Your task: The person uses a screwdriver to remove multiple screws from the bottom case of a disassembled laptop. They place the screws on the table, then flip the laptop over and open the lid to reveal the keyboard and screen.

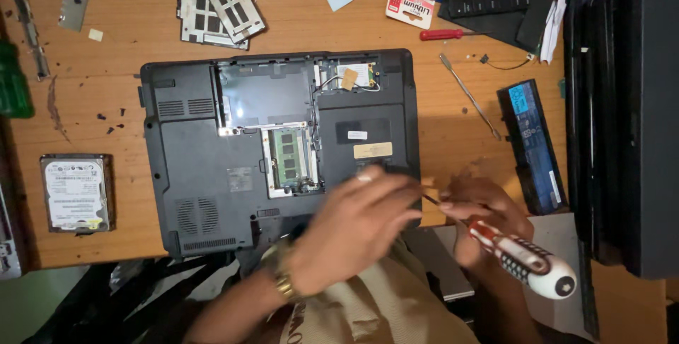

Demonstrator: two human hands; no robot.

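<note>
2 hands: both are being held low over the near right corner of the laptop, close together.
Right hand: a screwdriver with a red, white and black handle is being gripped in closed fingers, the shaft being pointed left toward the left hand's fingertips.
Left hand: fingers are being bunched around the shaft tip; blurred, so whether anything is being pinched cannot be told.
Laptop: it is being kept upside down on the wooden desk, 2 bays lying open, a green memory module being exposed.
Hard drive: lying well to the left.
Battery: lying just right of the laptop, beside a thin metal tool.
Cover plates: 2 are being left beyond the laptop.
</note>
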